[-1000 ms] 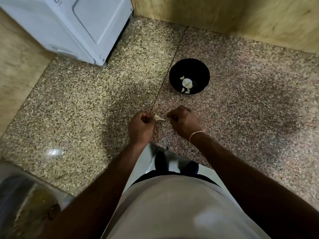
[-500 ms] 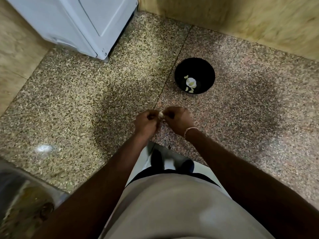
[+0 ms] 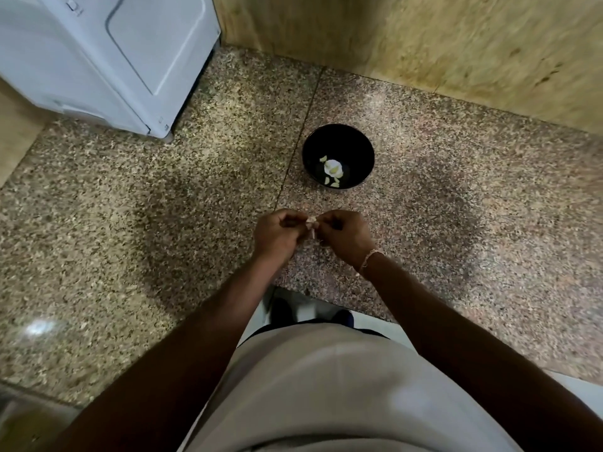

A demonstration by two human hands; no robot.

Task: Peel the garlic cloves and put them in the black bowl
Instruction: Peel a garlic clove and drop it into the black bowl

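Observation:
A small pale garlic clove [image 3: 312,223] sits between my two hands above the speckled stone counter [image 3: 163,207], a strip of skin hanging from it. My left hand [image 3: 277,234] pinches it from the left with curled fingers. My right hand [image 3: 342,234] pinches it from the right; a thin bracelet shows on that wrist. The black bowl [image 3: 337,138] stands on the counter just beyond my hands and holds several pale garlic pieces [image 3: 332,169] on its bottom.
A white appliance [image 3: 107,57] stands at the back left of the counter. A wooden wall [image 3: 424,37] runs along the back. The counter's front edge lies near my body, with the floor and my feet [image 3: 284,309] below.
My hands stay together on the clove, and a strip of skin now hangs below it. The camera shifted slightly, so the bowl sits a little differently in view.

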